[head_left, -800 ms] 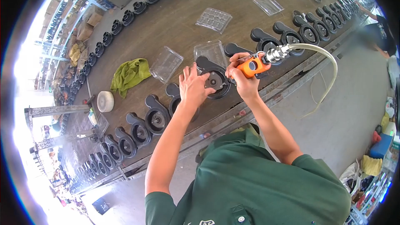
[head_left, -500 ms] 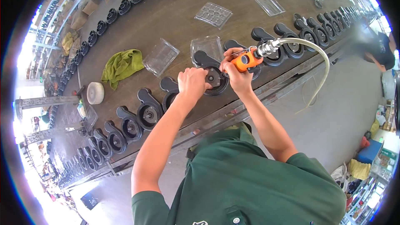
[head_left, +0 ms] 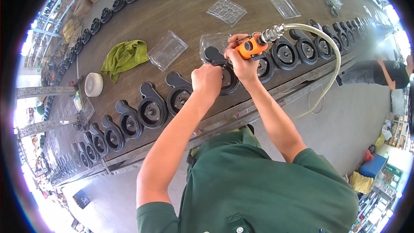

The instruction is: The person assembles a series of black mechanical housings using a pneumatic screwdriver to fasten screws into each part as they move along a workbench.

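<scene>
My right hand [head_left: 242, 62] is wrapped round an orange air-powered driver [head_left: 251, 48], with a metal coupling [head_left: 272, 33] and a pale hose [head_left: 338, 67] running off to the right. Its tip is hidden behind my hand, close to a round black housing [head_left: 233, 87] with a rounded arm. My left hand [head_left: 207, 80] is closed in a fist over that housing's left side. The fingertips are out of sight, so what they pinch cannot be made out. Left of it stands a similar black housing [head_left: 179, 98] with a metal plate and shaft inside.
More black housings [head_left: 151, 112] line the near table edge on both sides. Clear plastic trays [head_left: 168, 51], a green cloth [head_left: 125, 58] and a white roll [head_left: 93, 84] lie farther back. Another row of black parts [head_left: 118, 3] runs along the far edge. A person [head_left: 384, 73] stands at right.
My left hand has gone from fingers laid on the plate inside the housing to a closed fist at its left side. The driver has shifted slightly up and left; the whole view has shifted slightly.
</scene>
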The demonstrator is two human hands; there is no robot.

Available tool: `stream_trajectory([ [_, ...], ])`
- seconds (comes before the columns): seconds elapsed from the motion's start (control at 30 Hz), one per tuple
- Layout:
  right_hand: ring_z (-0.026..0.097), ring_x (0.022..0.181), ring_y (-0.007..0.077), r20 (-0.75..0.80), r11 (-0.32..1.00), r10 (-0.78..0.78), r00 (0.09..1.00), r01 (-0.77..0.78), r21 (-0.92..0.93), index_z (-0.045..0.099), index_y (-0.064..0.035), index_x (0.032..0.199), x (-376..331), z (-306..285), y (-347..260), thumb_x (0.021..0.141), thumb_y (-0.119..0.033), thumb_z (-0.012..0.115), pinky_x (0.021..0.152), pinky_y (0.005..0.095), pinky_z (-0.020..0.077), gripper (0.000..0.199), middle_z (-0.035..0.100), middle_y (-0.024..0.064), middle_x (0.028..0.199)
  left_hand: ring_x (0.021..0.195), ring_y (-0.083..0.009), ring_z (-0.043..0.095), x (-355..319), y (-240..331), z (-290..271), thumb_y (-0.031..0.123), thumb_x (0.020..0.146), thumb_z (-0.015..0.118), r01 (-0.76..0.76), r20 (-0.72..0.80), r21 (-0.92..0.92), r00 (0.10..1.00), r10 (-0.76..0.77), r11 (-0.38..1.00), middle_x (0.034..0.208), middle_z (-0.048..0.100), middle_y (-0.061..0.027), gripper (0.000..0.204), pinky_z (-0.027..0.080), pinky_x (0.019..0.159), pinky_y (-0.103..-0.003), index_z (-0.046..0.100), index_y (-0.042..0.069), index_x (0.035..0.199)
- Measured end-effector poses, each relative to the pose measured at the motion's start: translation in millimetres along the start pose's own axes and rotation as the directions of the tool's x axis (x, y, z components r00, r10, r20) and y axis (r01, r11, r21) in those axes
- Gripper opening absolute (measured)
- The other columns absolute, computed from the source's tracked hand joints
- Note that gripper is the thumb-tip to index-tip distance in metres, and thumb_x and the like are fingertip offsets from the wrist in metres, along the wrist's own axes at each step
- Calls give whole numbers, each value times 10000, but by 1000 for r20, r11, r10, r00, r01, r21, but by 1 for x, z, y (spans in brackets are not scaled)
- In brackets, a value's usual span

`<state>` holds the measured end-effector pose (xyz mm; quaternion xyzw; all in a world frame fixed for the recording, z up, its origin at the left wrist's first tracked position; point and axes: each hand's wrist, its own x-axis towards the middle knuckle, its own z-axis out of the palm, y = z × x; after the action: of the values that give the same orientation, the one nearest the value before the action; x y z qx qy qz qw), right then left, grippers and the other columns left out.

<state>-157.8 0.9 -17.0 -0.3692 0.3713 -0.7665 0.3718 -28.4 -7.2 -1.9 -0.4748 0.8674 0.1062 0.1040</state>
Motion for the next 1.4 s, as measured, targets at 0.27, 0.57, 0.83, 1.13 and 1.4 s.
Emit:
stream_trajectory([
  [0.27, 635, 622, 107, -10, 1000, 15, 1000, -15, 12, 600, 34, 979, -3, -2, 6, 810, 101, 641, 578, 250, 530, 186, 649, 51, 758, 888, -315, 734, 2, -3, 2, 292, 709, 882, 10, -5, -29, 1000, -10, 1000, 951, 719, -152, 305, 579, 721, -413, 773, 84, 904],
  [0.57, 631, 616, 114, -25, 1000, 10, 1000, -9, 8, 591, 32, 982, 1, -5, 3, 797, 101, 637, 578, 256, 531, 203, 641, 53, 747, 901, -331, 726, 4, -7, 4, 287, 713, 876, -3, 21, -54, 1000, 4, 999, 967, 712, -156, 304, 577, 747, -426, 769, 88, 915],
  [0.83, 633, 622, 102, -19, 1000, 11, 1000, -12, -11, 621, 33, 969, 1, -2, 6, 797, 83, 650, 575, 247, 523, 182, 654, 47, 762, 890, -336, 726, 5, -13, 5, 281, 705, 878, -27, 14, -124, 999, 29, 992, 920, 722, -142, 309, 571, 743, -439, 771, 87, 921],
  [1.13, 564, 683, 61, 227, 966, -21, 974, 78, -245, 650, 20, 887, 8, 12, 6, 774, 53, 659, 619, 252, 482, 118, 647, 11, 773, 897, -321, 731, 2, -15, 7, 319, 703, 888, -6, -11, -147, 1000, 4, 989, 890, 735, -125, 338, 571, 739, -429, 766, 81, 909],
  [1.4, 581, 727, 41, 153, 983, 16, 988, 12, -185, 638, 25, 927, 3, 8, 10, 795, 66, 657, 650, 233, 480, 139, 677, 23, 850, 865, -321, 739, 3, -10, -3, 320, 724, 874, -1, 40, -88, 999, 5, 996, 896, 746, -127, 321, 572, 700, -422, 749, 83, 900],
])
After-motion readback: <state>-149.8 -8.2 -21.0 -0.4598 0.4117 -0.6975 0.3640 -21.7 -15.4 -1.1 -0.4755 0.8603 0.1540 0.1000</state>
